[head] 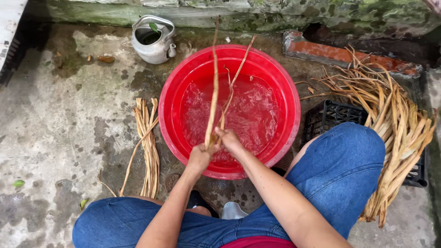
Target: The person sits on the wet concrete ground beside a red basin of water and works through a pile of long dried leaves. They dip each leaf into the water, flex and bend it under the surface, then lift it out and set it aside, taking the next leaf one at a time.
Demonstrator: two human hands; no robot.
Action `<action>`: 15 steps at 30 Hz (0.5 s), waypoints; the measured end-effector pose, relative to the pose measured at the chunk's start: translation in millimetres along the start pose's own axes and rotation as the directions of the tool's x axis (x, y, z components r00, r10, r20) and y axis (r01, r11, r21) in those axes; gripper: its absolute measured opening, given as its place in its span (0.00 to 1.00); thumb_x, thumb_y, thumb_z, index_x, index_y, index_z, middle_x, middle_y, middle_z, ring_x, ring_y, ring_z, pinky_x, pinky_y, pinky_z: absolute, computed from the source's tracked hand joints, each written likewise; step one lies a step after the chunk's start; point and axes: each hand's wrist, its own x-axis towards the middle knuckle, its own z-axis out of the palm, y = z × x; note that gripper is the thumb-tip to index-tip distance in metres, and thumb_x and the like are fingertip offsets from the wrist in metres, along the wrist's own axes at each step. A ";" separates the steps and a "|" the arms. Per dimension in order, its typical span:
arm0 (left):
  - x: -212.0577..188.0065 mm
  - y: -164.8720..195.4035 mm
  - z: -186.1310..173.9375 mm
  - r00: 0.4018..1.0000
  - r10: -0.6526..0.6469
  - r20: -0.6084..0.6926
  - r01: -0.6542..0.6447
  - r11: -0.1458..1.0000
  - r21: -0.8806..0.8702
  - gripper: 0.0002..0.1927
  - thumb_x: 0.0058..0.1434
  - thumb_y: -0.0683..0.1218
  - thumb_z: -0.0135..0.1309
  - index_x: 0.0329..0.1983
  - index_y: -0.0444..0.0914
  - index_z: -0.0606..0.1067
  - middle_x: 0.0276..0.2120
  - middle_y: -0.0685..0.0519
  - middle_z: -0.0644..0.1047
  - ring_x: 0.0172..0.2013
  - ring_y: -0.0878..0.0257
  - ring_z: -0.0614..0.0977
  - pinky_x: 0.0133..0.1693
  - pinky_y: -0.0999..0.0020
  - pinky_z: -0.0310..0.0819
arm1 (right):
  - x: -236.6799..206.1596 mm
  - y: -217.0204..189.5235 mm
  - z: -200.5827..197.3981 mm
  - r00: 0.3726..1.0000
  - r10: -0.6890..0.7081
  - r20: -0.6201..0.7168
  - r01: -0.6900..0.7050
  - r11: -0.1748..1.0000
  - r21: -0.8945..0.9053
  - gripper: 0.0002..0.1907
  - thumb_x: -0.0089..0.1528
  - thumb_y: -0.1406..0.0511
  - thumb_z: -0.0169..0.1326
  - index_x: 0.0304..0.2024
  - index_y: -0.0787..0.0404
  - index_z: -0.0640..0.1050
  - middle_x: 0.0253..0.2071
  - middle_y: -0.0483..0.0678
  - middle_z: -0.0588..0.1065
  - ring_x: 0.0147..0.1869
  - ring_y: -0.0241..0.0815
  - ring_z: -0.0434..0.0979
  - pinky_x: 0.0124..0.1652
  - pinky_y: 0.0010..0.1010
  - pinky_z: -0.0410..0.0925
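Observation:
A red plastic basin (275, 78) full of rippling water sits on the wet concrete in front of me. Over its near side my left hand (200, 158) and my right hand (229, 140) are closed together on long tan dried plant strips (213, 82). The strips rise from my hands and stretch across the basin toward its far rim. Both hands touch each other at the strips' lower ends. My knees in blue jeans frame the basin's near rim.
A small bundle of the same strips (148, 142) lies left of the basin. A large heap of strips (399, 128) rests on a black plastic crate (328, 117) at right. A metal kettle (153, 39) stands at back left, a red brick (340, 53) by the mossy wall.

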 end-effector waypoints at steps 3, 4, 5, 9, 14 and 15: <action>-27.6 12.9 1.9 0.971 0.217 0.098 -0.211 0.975 -0.071 0.10 0.68 0.47 0.57 0.47 0.38 0.82 0.28 0.62 0.82 0.28 0.74 0.77 0.34 0.76 0.71 | 17.0 -2.9 -33.9 0.976 0.023 -0.218 -0.041 0.996 -0.078 0.18 0.71 0.54 0.45 0.34 0.56 0.76 0.20 0.42 0.67 0.15 0.32 0.56 0.13 0.24 0.53; -36.0 20.9 -4.1 0.986 0.121 0.117 -0.121 0.993 -0.002 0.11 0.67 0.48 0.56 0.47 0.41 0.83 0.25 0.60 0.79 0.26 0.73 0.73 0.31 0.75 0.68 | 21.6 -6.0 -52.2 0.957 -0.004 -0.291 -0.017 0.997 -0.071 0.18 0.71 0.54 0.44 0.33 0.55 0.77 0.20 0.41 0.68 0.15 0.31 0.55 0.14 0.24 0.53; -48.7 26.1 -20.0 0.991 0.021 0.135 -0.031 0.997 0.073 0.12 0.67 0.50 0.55 0.48 0.43 0.83 0.22 0.59 0.75 0.23 0.71 0.69 0.28 0.73 0.65 | 26.2 -9.7 -70.7 0.927 -0.011 -0.376 0.019 1.000 0.017 0.19 0.71 0.52 0.43 0.33 0.55 0.75 0.20 0.40 0.68 0.15 0.31 0.56 0.13 0.24 0.52; -81.1 47.4 -78.4 0.995 -0.003 0.097 -0.001 0.999 0.038 0.14 0.65 0.50 0.55 0.51 0.43 0.83 0.24 0.64 0.74 0.24 0.76 0.70 0.28 0.79 0.64 | 29.7 -21.6 -129.8 0.844 0.033 -0.536 0.170 0.930 0.325 0.22 0.72 0.51 0.42 0.33 0.56 0.75 0.20 0.39 0.67 0.16 0.30 0.55 0.14 0.24 0.51; -76.6 58.7 -76.8 0.999 0.024 -0.032 -0.028 0.990 -0.140 0.16 0.67 0.54 0.53 0.49 0.39 0.79 0.19 0.63 0.65 0.20 0.71 0.63 0.22 0.74 0.54 | 15.5 -27.6 -101.1 0.937 -0.016 -0.349 0.075 0.985 0.157 0.18 0.70 0.49 0.46 0.36 0.54 0.75 0.22 0.41 0.73 0.17 0.31 0.61 0.16 0.24 0.54; -74.8 60.1 -72.2 0.996 0.020 -0.085 -0.027 0.996 -0.082 0.16 0.67 0.54 0.53 0.49 0.40 0.80 0.18 0.62 0.65 0.20 0.71 0.63 0.22 0.73 0.54 | 10.4 -29.0 -82.3 0.938 -0.043 -0.345 0.050 0.999 0.012 0.16 0.69 0.51 0.49 0.40 0.54 0.79 0.23 0.39 0.75 0.18 0.31 0.59 0.17 0.24 0.52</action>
